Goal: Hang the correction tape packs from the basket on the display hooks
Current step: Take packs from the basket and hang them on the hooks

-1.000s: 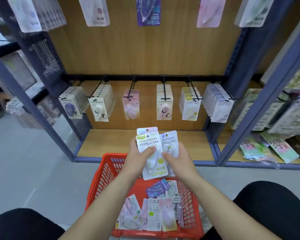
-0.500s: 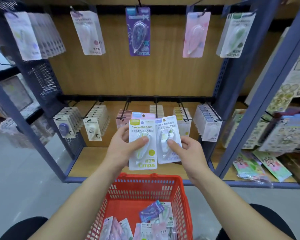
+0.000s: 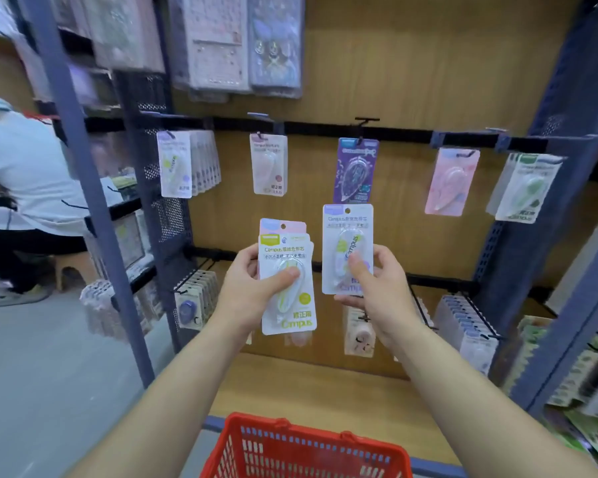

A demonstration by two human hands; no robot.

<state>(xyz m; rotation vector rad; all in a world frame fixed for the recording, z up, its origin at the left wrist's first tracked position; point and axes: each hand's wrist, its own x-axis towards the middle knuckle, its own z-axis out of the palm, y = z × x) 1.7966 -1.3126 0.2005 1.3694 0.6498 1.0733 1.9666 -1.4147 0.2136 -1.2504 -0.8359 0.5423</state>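
Purple hung pack sits just above single pack in right hand.

Both bare forearms extend forward and upward from the near edge and draw closer together toward the hands. The left hand grips a small stack of correction tape packs, its thumb across the front and its fingers behind. Just to its right, the right hand pinches a single correction tape pack near its lower edge, thumb in front.

Bright even light, blurred edges, wide-angle distortion
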